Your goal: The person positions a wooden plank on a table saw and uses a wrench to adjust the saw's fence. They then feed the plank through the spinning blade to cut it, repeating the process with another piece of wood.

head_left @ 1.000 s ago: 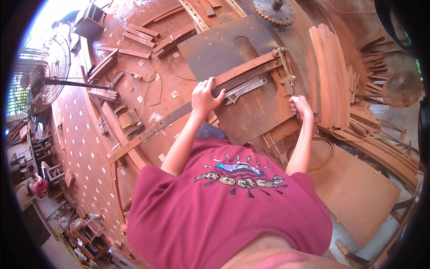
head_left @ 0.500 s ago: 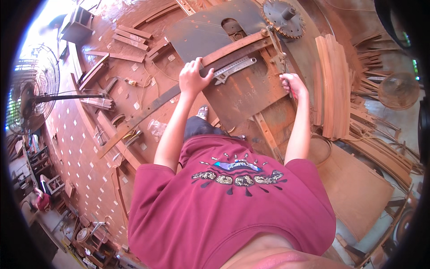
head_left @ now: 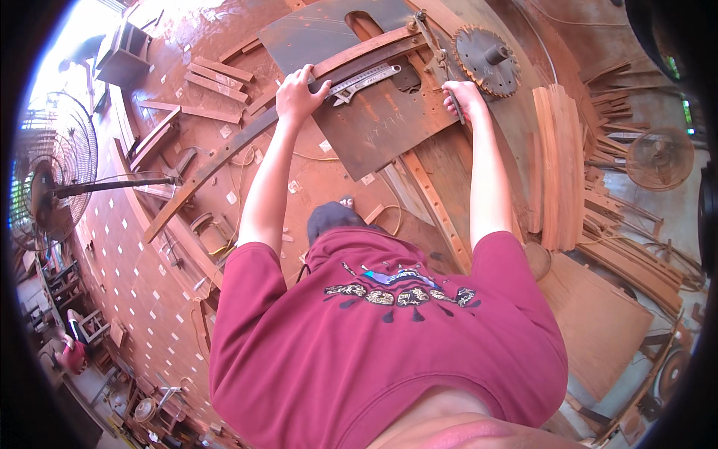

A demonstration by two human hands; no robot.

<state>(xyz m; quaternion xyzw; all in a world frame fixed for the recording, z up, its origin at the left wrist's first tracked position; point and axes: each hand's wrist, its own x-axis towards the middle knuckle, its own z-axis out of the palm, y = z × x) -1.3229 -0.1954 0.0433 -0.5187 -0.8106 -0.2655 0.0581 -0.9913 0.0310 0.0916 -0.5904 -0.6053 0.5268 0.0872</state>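
My left hand (head_left: 298,96) is closed around a curved wooden strip (head_left: 359,51) and the long dark bar (head_left: 213,168) beside it, near the left edge of a metal sliding table (head_left: 381,127). An adjustable wrench (head_left: 366,84) lies on the table, along the near side of the bar. My right hand (head_left: 465,101) is closed on a dark handle (head_left: 455,105) at the table's right side. Just above that hand, a metal clamp linkage (head_left: 430,36) reaches the strip's far end. The toothed circular saw blade (head_left: 486,61) stands right of my right hand, apart from it.
A stack of curved wood pieces (head_left: 557,168) stands to the right, above a brown sheet (head_left: 598,322). A holed rail (head_left: 434,202) runs below the table. Loose strips (head_left: 217,82) and cords lie on the tiled floor; a standing fan (head_left: 52,179) is left. Another person (head_left: 72,352) is far left.
The sliding table, with strip, bar and wrench, has moved away from me past the saw blade, both hands moving along with it. More of the holed rail shows.
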